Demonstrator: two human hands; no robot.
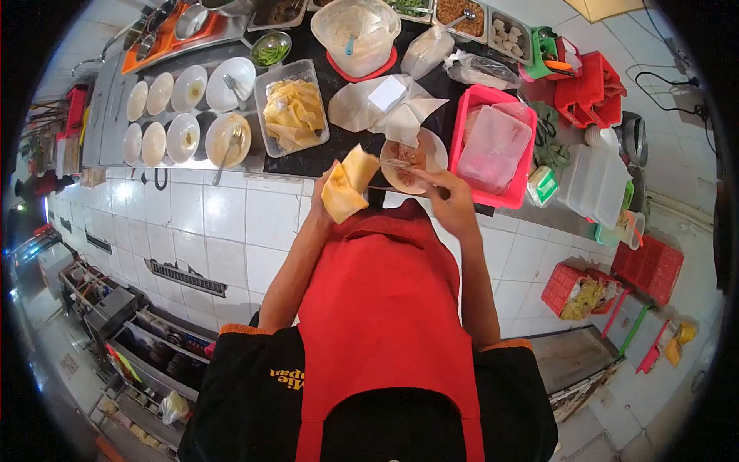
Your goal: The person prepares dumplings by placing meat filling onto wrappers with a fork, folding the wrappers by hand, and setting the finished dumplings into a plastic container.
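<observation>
A stack of yellow wrapper sheets is in my left hand, which is wrapped round its left side, near the counter's front edge. My right hand grips a thin metal utensil whose tip is over the white plate. Pinkish minced filling lies on that plate. Crumpled white paper with a small white block on it is just behind the plate. More yellow sheets fill a clear tray at the left.
White bowls stand in two rows at the left, some with forks. A big white tub is at the back. A pink basket with a clear container sits right of the plate. Metal trays line the back.
</observation>
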